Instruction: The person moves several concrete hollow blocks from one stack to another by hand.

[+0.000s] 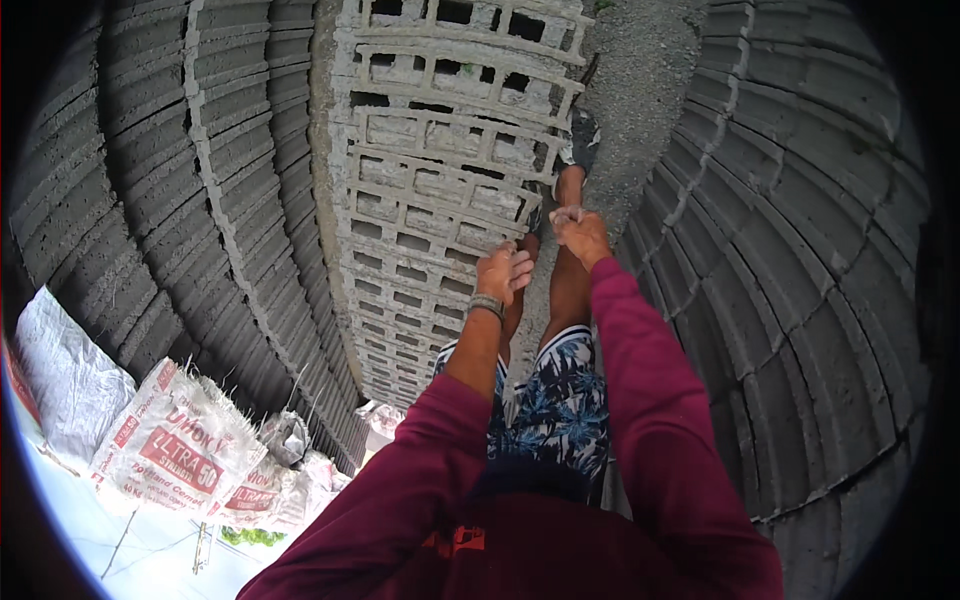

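Note:
My left hand [506,272], a band on its wrist, hangs over the right edge of a row of grey hollow concrete blocks [410,217]. Its dusty fingers curl loosely inward, and nothing shows in them. To its right, my right hand [582,234] is held in front of my legs with its fingers bent together. No object shows in that hand either. The two hands are apart from each other. The blocks form a long column of rows, with their hollow openings facing up.
A tall wall of stacked grey blocks [800,240] rises on the right, another stack [230,200] on the left. Gravel ground [645,90] runs beside the column, under my feet. Printed white and red cement sacks [180,445] lie at the lower left.

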Demonstrator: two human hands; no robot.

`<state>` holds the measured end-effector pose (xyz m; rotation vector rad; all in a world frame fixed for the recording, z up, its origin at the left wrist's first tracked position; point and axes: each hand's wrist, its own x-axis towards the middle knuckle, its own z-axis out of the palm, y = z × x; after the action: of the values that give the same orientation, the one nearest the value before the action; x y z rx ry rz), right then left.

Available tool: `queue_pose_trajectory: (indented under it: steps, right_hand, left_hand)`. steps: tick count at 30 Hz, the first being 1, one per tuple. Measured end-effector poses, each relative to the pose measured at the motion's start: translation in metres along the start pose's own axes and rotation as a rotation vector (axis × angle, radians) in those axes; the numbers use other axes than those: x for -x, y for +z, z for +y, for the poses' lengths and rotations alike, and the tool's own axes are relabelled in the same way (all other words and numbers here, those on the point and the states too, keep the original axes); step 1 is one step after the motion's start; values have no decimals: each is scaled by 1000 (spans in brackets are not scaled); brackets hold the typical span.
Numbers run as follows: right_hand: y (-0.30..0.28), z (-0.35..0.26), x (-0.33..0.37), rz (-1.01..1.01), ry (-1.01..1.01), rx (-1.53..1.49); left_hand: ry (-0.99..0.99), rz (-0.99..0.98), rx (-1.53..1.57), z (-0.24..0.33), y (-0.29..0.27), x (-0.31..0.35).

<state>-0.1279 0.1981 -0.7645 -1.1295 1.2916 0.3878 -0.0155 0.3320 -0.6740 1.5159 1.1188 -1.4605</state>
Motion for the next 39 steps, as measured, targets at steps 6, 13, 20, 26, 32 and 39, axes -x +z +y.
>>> queue_pose_trajectory:
  steps: [6, 13, 20, 26, 32, 39]
  right_hand:
    - [57, -19, -16, 66, -47, -25]
    - [52, -28, -12, -67, 28, -82]
    - [49, -69, 47, -205, 52, -139]
    - [56, -91, 116, -211, 146, -292]
    - [91, -156, 197, -459, 458, -644]
    - [138, -199, 252, -709, 419, -707]
  left_hand:
    - [-264, 92, 824, -28, 25, -40]
    - [-86, 315, 950, -28, 7, -69]
    - [125, 274, 1072, -106, -81, -13]
    - [356, 462, 948, -74, -166, 114]
    - [804, 230, 579, -7, -218, 194]
    - [933, 55, 210, 40, -136, 244]
